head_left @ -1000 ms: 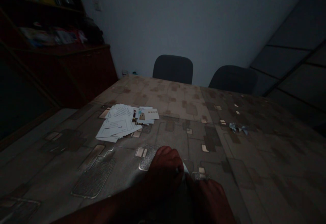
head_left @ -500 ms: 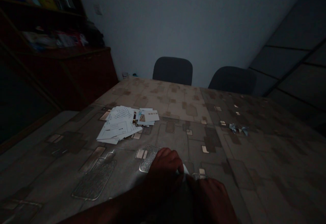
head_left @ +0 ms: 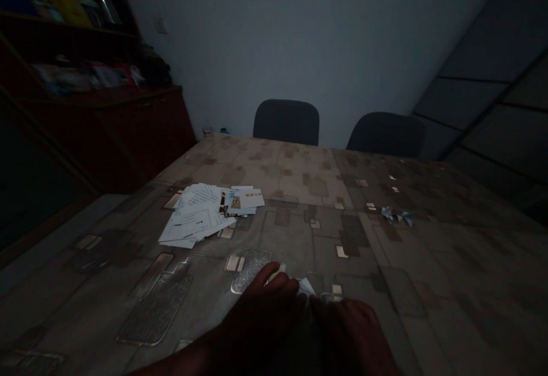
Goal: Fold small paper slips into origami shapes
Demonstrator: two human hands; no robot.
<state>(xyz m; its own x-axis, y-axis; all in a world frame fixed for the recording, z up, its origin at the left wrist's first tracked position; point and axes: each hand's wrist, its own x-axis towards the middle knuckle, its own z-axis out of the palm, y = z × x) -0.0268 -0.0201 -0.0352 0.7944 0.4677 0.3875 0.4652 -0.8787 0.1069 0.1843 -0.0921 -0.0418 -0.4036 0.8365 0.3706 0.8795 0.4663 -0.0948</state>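
Close to the near side of the table, my left hand [head_left: 272, 299] and my right hand [head_left: 353, 327] meet with bent fingers. A small piece of white paper [head_left: 305, 286] shows between their fingertips, pinched from both sides. Most of the paper is hidden by the hands and the dark. One finger of my left hand sticks out ahead of the others. Beyond my left hand lies a loose pile of printed papers and cards [head_left: 197, 216]. Off to the right, small folded or crumpled paper pieces [head_left: 397, 216] rest on the patterned tablecloth [head_left: 291, 162].
Two dark chairs [head_left: 286, 120] stand behind the table's far edge, against the wall. A glass [head_left: 208, 131] is at the far left corner. On the left rises a wooden cabinet [head_left: 145, 130] with items on its shelves. The room is dim.
The fingers of my left hand have shifted, one now stretched further forward, and more of the white paper shows. My right hand stays nearly in place. The view has moved slightly.
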